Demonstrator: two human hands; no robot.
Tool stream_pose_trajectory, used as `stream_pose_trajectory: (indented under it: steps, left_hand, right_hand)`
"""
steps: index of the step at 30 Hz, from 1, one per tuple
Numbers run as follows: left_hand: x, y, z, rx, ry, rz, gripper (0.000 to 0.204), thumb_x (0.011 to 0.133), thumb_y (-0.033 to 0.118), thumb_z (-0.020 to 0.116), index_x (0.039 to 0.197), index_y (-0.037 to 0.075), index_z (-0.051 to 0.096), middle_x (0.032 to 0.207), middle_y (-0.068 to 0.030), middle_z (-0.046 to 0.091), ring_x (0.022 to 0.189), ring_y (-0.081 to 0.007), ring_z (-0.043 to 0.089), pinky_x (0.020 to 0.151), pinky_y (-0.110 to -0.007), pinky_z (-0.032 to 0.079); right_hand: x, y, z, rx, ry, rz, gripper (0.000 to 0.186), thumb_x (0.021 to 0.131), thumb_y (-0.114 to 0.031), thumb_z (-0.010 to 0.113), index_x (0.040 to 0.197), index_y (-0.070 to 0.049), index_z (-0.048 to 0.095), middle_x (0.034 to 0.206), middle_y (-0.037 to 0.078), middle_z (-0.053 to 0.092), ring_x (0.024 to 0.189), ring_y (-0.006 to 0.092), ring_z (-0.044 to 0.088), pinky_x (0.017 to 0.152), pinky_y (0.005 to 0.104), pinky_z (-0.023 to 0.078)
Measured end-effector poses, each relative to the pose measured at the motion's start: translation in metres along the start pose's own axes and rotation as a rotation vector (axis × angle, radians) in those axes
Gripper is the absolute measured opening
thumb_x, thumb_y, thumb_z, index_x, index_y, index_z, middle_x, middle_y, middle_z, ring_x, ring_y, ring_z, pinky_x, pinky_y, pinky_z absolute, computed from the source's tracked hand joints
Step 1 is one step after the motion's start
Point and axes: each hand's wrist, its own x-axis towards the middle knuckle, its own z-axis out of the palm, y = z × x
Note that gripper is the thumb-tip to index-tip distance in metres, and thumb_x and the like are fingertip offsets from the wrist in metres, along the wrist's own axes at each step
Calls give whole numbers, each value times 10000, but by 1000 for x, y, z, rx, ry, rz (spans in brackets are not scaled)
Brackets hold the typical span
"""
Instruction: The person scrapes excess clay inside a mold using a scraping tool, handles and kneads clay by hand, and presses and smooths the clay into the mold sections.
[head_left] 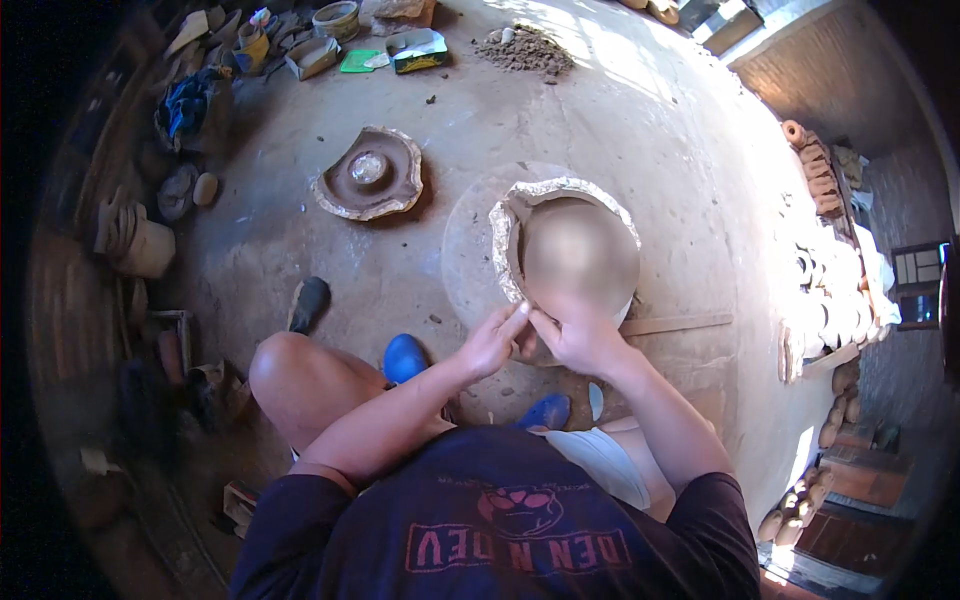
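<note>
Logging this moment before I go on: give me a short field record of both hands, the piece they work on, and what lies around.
left hand: fingers on near rim of clay form
right hand: pressed on the same rim, touching the left
clay form: ragged-edged, on round slab
broken mould: on floor, further left
wooden strip: beside slab, right
stacked pots: right wall

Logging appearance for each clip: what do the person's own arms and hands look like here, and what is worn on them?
Both forearms are bare, coming in from the lower edge. The left hand and right hand wear no gloves; no rings or watch can be made out. Short dark navy T-shirt sleeves end above the elbows, and the shirt carries a reddish print.
</note>
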Motion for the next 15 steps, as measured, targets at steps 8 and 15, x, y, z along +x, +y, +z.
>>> stream_pose_trajectory:
  steps: [8,15]
  left_hand:
    - [-7,11,7,-10,-295,-278,760,1083,739,235,1071,127,686,772,3,636,620,-87,485,548,-262,341]
    - [1,29,3,-85,-126,-148,568,1107,614,441,1076,112,707,779,17,613,636,-65,473,557,-254,353]
  right_hand:
    - [-31,-7,-1,-108,-244,-250,310,930,-233,737,1101,18,677,991,174,617,881,364,646,807,464,558]
    - [-22,-18,2,182,-48,130,198,962,-198,707,1033,-13,705,1005,170,659,931,382,687,826,483,565]
